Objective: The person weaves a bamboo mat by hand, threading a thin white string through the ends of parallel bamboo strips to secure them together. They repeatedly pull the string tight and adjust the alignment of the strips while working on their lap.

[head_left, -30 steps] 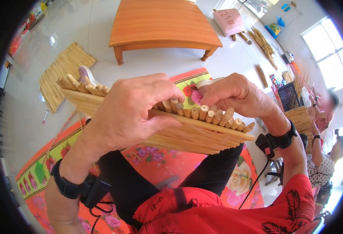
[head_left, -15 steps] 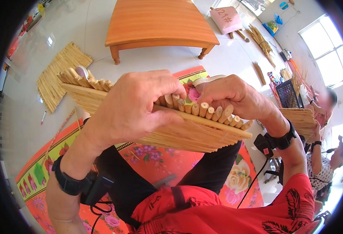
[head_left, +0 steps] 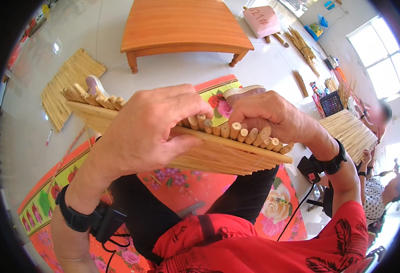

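A mat of pale peeled sticks (head_left: pixel 213 157) is held tilted above my lap, its row of round stick ends standing up along a long edge stick. My left hand (head_left: pixel 147 129) is closed over the middle of that edge, thumb on the near face and fingers over the stick ends. At the right part of the row, my right hand (head_left: pixel 275 116) is closed, its fingers bent against the far side of the stick ends. Its fingertips are hidden there, so I cannot see what they pinch.
Another stick mat (head_left: pixel 68 84) lies on the floor at the left, near a pen (head_left: pixel 49 137). A wooden table (head_left: pixel 186 27) stands ahead. At the right, a person (head_left: pixel 379 191) handles a stick mat (head_left: pixel 348 132) beside a dark basket (head_left: pixel 331 103). Flowered red cloth (head_left: pixel 279 204) lies beneath me.
My right hand has shifted slightly left along the stick ends, fingers more bent. My mat has barely moved. The other person's mat has tipped to show more of its face.
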Demonstrator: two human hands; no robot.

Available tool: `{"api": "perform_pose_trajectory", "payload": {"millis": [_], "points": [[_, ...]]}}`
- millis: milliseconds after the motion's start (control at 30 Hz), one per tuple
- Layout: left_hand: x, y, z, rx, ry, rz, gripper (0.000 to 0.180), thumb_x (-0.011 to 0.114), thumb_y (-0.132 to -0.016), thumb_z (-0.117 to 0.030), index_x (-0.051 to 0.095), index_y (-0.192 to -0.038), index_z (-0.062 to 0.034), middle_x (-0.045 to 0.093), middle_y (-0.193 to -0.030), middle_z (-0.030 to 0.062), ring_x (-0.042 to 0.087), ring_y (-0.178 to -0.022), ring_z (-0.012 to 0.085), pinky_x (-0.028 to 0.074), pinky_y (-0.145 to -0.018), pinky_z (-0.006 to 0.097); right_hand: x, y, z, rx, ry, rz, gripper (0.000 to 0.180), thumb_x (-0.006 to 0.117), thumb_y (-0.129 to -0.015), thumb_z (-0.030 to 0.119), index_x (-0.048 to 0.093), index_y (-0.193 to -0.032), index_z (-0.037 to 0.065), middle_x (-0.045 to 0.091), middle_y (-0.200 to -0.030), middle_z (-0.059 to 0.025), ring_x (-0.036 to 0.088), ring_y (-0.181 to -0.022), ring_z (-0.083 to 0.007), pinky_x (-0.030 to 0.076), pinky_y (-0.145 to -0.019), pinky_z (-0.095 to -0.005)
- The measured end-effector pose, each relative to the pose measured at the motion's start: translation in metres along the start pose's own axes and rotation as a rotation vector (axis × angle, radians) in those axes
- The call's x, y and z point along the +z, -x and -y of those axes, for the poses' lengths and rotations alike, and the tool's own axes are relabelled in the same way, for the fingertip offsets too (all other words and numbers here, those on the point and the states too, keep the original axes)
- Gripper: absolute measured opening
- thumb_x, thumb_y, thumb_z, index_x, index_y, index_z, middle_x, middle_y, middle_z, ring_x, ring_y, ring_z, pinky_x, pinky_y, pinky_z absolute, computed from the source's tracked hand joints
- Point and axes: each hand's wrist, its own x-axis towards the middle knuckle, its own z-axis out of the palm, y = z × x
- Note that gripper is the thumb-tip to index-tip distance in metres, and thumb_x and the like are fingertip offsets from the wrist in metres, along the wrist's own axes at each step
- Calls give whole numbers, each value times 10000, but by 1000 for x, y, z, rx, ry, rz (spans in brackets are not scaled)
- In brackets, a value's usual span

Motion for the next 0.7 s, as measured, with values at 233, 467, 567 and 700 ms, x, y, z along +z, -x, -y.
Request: {"api": "perform_pose_trajectory", "payload": {"millis": [233,467,567,700], "points": [[0,-2,-4,-36,20,18,335,749,-721,-14,648,-1040,-10,663,-940,147,653,-828,354,539,-709,420,1,-5,2,-70,47,30,118,608,-954,49,636,-1058,-1,685,-892,-140,688,-875,-334,541,-778,-402],[0,-3,-3,-53,27,4,382,797,-668,25,684,-1024,-55,658,-891,97,657,-811,314,518,-707,381,3,-3,0,-45,27,19,138,606,-957,66,653,-1069,1,693,-904,-140,682,-878,-335,540,-778,-399],[0,-2,-2,-82,52,21,382,804,-669,22,687,-1024,-53,660,-890,98,657,-816,317,516,-706,380,1,-2,-1,-38,25,28,158,594,-949,50,661,-1084,2,698,-913,-140,690,-880,-324,544,-783,-386],[0,-4,0,-76,63,15,365,791,-690,4,678,-1035,-36,661,-895,116,661,-813,318,523,-701,380,-3,-1,-6,-61,31,22,186,591,-923,27,662,-1093,-3,704,-926,-146,697,-881,-307,549,-787,-373]]}}
